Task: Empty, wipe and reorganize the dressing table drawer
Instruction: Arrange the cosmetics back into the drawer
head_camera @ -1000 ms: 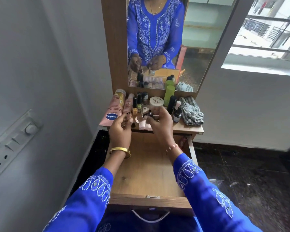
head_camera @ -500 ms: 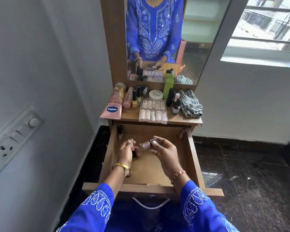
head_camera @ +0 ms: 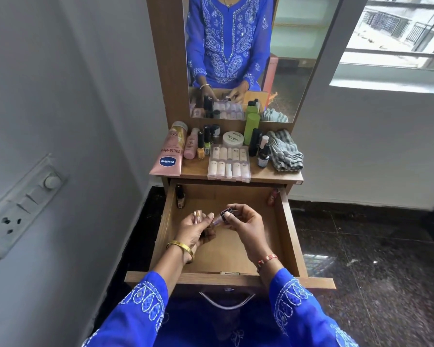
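Your left hand point(head_camera: 194, 230) and right hand point(head_camera: 244, 222) each pinch 1 small bottle point(head_camera: 222, 216) over the drawer point(head_camera: 290, 231): light, glassy, slippery; grip the bodies.

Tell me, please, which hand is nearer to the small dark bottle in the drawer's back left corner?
Left. The left hand is just in front of the dark bottle; the right hand is farther right.

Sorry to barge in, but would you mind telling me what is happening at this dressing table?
A person is sorting cosmetics over the open drawer. The left hand holds a small pinkish bottle, and the right hand pinches another small bottle by its dark cap. Two small bottles stand in the drawer's back corners. The tabletop above holds a Vaseline tube, a nail set tray and a folded cloth.
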A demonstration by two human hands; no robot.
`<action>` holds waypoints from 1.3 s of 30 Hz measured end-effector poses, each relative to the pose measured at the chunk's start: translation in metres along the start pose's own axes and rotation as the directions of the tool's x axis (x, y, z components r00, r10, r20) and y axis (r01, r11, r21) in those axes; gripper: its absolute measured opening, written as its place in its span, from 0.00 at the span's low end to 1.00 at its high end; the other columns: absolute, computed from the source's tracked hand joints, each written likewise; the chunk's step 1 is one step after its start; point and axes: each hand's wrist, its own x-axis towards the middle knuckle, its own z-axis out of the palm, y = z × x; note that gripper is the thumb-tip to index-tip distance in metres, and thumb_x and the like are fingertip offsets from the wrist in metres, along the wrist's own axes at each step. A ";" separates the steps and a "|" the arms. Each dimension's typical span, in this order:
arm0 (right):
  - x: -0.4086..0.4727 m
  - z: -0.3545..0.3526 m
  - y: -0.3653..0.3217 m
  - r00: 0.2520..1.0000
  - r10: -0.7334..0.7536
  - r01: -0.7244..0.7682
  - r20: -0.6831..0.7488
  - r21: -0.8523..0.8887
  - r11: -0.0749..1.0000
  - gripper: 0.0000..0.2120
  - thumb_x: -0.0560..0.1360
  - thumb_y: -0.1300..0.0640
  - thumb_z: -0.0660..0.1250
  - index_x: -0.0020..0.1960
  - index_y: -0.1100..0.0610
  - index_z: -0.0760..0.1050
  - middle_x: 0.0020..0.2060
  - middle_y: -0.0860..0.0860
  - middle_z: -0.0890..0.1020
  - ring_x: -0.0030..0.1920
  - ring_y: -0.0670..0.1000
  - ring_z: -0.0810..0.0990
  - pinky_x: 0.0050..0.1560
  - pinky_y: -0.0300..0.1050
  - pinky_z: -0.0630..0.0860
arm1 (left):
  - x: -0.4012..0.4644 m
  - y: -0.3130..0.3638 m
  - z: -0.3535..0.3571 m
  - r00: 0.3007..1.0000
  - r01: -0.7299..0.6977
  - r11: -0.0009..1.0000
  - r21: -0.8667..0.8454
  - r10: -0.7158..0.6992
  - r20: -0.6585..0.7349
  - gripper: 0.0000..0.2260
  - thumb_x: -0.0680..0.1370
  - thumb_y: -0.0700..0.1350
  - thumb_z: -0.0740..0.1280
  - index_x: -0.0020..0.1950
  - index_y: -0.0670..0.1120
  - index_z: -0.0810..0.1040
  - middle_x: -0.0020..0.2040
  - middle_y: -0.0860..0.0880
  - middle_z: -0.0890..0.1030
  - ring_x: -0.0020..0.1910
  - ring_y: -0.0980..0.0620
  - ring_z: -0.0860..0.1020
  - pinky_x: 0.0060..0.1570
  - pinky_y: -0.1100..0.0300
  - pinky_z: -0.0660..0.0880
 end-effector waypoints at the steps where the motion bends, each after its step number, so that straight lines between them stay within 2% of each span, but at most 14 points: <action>1: 0.000 0.000 0.000 1.000 -0.006 0.005 -0.006 -0.011 1.000 0.07 0.73 0.68 0.67 0.50 0.63 0.76 0.37 0.54 0.80 0.34 0.46 0.77 0.35 0.32 0.77 | 0.000 0.000 0.000 1.000 -0.004 1.000 -0.009 0.004 0.008 0.08 0.75 0.39 0.66 0.39 0.46 0.70 0.34 0.46 0.74 0.20 0.59 0.75 0.26 0.64 0.78; 4: 0.001 0.000 -0.001 1.000 -0.014 0.013 -0.026 -0.048 0.999 0.07 0.73 0.67 0.67 0.51 0.67 0.76 0.35 0.54 0.80 0.32 0.46 0.77 0.36 0.34 0.77 | 0.000 0.001 0.000 0.999 -0.030 1.000 -0.008 0.030 0.019 0.08 0.74 0.39 0.67 0.39 0.46 0.69 0.33 0.46 0.75 0.20 0.58 0.75 0.29 0.62 0.79; 8: 0.002 -0.001 0.000 0.999 -0.014 0.011 -0.042 -0.073 0.997 0.08 0.73 0.66 0.68 0.50 0.69 0.76 0.35 0.56 0.80 0.31 0.49 0.76 0.33 0.35 0.77 | 0.001 0.000 -0.002 0.996 -0.085 0.995 0.043 0.084 0.017 0.10 0.74 0.39 0.68 0.39 0.46 0.67 0.26 0.51 0.78 0.20 0.57 0.75 0.29 0.62 0.79; 12: 0.004 0.000 0.000 0.999 0.037 -0.035 -0.039 0.045 0.998 0.07 0.73 0.67 0.67 0.50 0.67 0.76 0.37 0.56 0.81 0.32 0.48 0.78 0.33 0.34 0.77 | 0.001 0.000 0.000 0.991 -0.133 0.990 0.045 0.134 -0.020 0.08 0.74 0.41 0.68 0.42 0.45 0.68 0.34 0.46 0.77 0.21 0.57 0.77 0.27 0.62 0.79; 15: 0.011 0.002 -0.001 0.996 0.073 -0.064 -0.041 0.179 0.982 0.05 0.73 0.69 0.66 0.47 0.61 0.76 0.39 0.56 0.81 0.38 0.50 0.80 0.36 0.35 0.78 | 0.002 0.004 -0.001 0.981 -0.169 0.986 0.010 0.169 -0.092 0.05 0.77 0.44 0.64 0.45 0.45 0.69 0.37 0.45 0.77 0.21 0.59 0.77 0.25 0.63 0.78; 17: 0.018 0.007 -0.002 0.995 0.082 -0.071 -0.051 0.181 0.981 0.06 0.73 0.70 0.66 0.47 0.61 0.76 0.38 0.56 0.80 0.39 0.52 0.79 0.36 0.34 0.78 | 0.004 0.009 -0.008 0.970 -0.199 0.980 -0.025 0.194 -0.147 0.04 0.78 0.45 0.62 0.44 0.46 0.70 0.37 0.45 0.76 0.21 0.59 0.76 0.25 0.63 0.78; 22: 0.032 0.031 0.002 0.995 0.104 -0.104 -0.013 -0.010 0.995 0.12 0.70 0.72 0.68 0.52 0.65 0.75 0.41 0.57 0.79 0.37 0.49 0.78 0.32 0.31 0.77 | 0.011 0.021 -0.038 0.900 -0.349 0.937 0.005 0.336 -0.278 0.08 0.80 0.43 0.57 0.42 0.47 0.70 0.37 0.44 0.76 0.22 0.59 0.77 0.27 0.65 0.77; 24: 0.041 0.044 0.008 0.994 0.105 -0.104 0.004 -0.122 0.987 0.13 0.69 0.71 0.70 0.53 0.66 0.76 0.42 0.57 0.79 0.39 0.51 0.78 0.38 0.35 0.79 | 0.013 0.023 -0.047 0.880 -0.374 0.927 0.018 0.362 -0.307 0.11 0.81 0.43 0.53 0.42 0.48 0.72 0.37 0.44 0.76 0.22 0.59 0.77 0.28 0.65 0.77; 26: 0.049 0.058 0.013 0.996 0.085 -0.079 0.010 -0.270 0.959 0.14 0.67 0.69 0.72 0.52 0.62 0.77 0.44 0.58 0.81 0.43 0.52 0.79 0.48 0.45 0.80 | 0.016 0.022 -0.051 0.872 -0.378 0.925 0.040 0.370 -0.321 0.12 0.81 0.41 0.52 0.43 0.47 0.73 0.37 0.44 0.77 0.23 0.59 0.77 0.28 0.65 0.77; 28: 0.056 0.070 0.014 0.998 0.057 -0.041 0.029 -0.381 0.924 0.14 0.66 0.69 0.73 0.51 0.61 0.78 0.47 0.60 0.83 0.44 0.51 0.79 0.52 0.49 0.79 | 0.018 0.020 -0.051 0.863 -0.374 0.923 0.092 0.383 -0.330 0.11 0.81 0.39 0.52 0.47 0.44 0.74 0.37 0.45 0.77 0.24 0.59 0.77 0.29 0.66 0.77; 31: 0.064 0.085 0.015 0.995 0.011 0.043 0.096 -0.538 0.842 0.13 0.66 0.68 0.72 0.51 0.61 0.79 0.47 0.58 0.84 0.46 0.53 0.81 0.49 0.42 0.76 | 0.020 0.018 -0.051 0.855 -0.383 0.917 0.114 0.399 -0.332 0.10 0.81 0.38 0.53 0.53 0.41 0.74 0.36 0.46 0.77 0.24 0.60 0.77 0.28 0.68 0.77; 33: 0.066 0.091 0.016 0.990 0.006 0.080 0.138 -0.610 0.788 0.14 0.67 0.68 0.71 0.52 0.61 0.79 0.49 0.57 0.83 0.49 0.54 0.81 0.48 0.37 0.73 | 0.021 0.018 -0.052 0.856 -0.384 0.918 0.099 0.394 -0.334 0.09 0.80 0.38 0.54 0.54 0.41 0.74 0.37 0.46 0.77 0.24 0.60 0.77 0.29 0.68 0.77; 37: 0.067 0.096 0.018 0.979 -0.012 0.153 0.205 -0.692 0.705 0.17 0.68 0.70 0.67 0.56 0.62 0.77 0.52 0.58 0.82 0.52 0.54 0.80 0.50 0.38 0.72 | 0.022 0.017 -0.053 0.854 -0.389 0.915 0.104 0.401 -0.333 0.09 0.80 0.39 0.55 0.55 0.43 0.74 0.37 0.47 0.78 0.30 0.54 0.77 0.31 0.68 0.77; 39: 0.066 0.098 0.018 0.974 -0.018 0.174 0.225 -0.700 0.693 0.18 0.69 0.71 0.66 0.57 0.62 0.77 0.53 0.58 0.82 0.52 0.53 0.80 0.47 0.35 0.70 | 0.023 0.017 -0.053 0.853 -0.392 0.916 0.087 0.397 -0.338 0.09 0.80 0.40 0.56 0.54 0.44 0.74 0.37 0.48 0.78 0.30 0.55 0.76 0.32 0.68 0.76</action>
